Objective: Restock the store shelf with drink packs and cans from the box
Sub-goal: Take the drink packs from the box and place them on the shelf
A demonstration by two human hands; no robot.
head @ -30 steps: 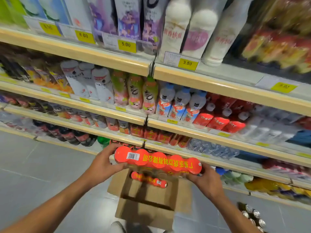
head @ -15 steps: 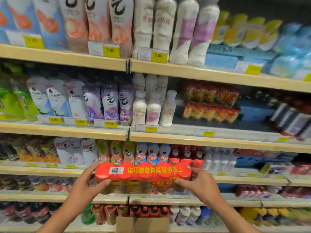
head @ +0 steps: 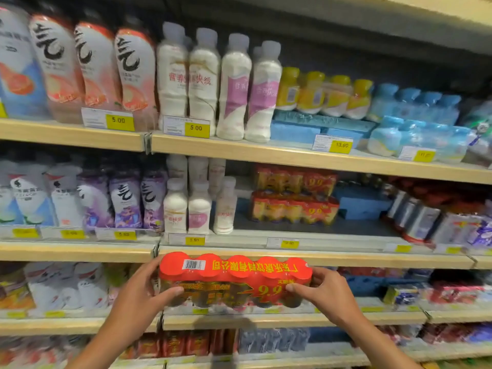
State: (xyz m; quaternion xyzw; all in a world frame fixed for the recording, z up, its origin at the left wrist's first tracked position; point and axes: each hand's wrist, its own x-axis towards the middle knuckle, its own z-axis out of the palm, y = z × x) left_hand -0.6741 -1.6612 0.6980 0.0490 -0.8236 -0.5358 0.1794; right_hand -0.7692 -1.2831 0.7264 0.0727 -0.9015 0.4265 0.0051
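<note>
I hold a red shrink-wrapped drink pack point(head: 234, 278) of small bottles, with a barcode and yellow lettering on top, level in front of the shelves. My left hand point(head: 138, 291) grips its left end and my right hand point(head: 327, 294) grips its right end, thumbs on the front face. Two matching red and yellow packs point(head: 292, 195) lie stacked on the shelf point(head: 306, 258) just above the held pack, with bare shelf floor in front of them. The box is out of view.
White milk-drink bottles point(head: 198, 206) stand left of the stacked packs, and blue boxes point(head: 359, 201) and silver cans point(head: 415, 217) to their right. The upper shelf point(head: 266, 151) carries tall bottles and yellow price tags. Lower shelves are packed with drinks.
Both hands have lifted the pack from above the cardboard box up to just below the shelf with the matching packs. My view has risen, and the box has dropped out of sight.
</note>
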